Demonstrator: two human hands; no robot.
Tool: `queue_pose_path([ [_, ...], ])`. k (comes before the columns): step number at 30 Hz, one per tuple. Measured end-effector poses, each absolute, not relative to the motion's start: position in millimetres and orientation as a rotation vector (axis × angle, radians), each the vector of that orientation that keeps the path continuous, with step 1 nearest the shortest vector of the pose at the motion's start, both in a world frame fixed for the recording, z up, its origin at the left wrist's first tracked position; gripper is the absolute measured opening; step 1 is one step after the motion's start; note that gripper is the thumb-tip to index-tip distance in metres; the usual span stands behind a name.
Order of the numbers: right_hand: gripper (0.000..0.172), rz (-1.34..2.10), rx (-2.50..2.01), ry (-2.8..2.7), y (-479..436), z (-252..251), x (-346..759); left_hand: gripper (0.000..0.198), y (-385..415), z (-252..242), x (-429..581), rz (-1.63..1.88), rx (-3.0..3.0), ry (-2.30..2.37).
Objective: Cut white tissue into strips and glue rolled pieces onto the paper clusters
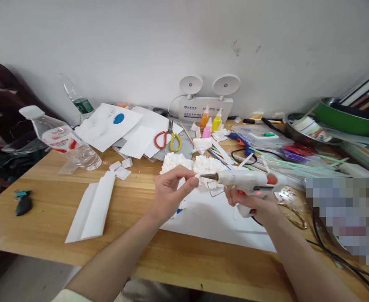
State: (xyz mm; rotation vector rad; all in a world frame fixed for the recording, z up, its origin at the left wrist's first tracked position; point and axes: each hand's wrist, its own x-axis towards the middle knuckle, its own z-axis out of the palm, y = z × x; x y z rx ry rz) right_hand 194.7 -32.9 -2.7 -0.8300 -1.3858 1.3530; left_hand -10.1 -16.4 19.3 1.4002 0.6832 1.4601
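My right hand [250, 201] grips a white glue gun [244, 181] by its handle, and the nozzle points left. A small red light shows on the gun's body. At the nozzle tip, my left hand [174, 188] pinches a small white piece [198, 176] between thumb and finger. Crumpled white paper clumps [176, 162] lie just behind my hands. Beneath them is a large white sheet [216, 222], with a bit of blue showing beside my left wrist.
A water bottle [63, 140] and folded white paper [93, 207] are at left. Scissors [169, 136], paint bottles [216, 121] and an emergency light [206, 108] stand or lie behind. At right are green straws, a green bowl [351, 119] and black cables [338, 256].
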Motion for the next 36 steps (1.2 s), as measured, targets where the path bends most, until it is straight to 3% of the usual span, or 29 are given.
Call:
queue_pose_path([
  [36, 0.017, 1.437, -0.739, -1.339, -30.1, -7.2, 197.9, 0.006, -16.8, 19.0, -10.2, 1.433, 1.395, 0.655],
])
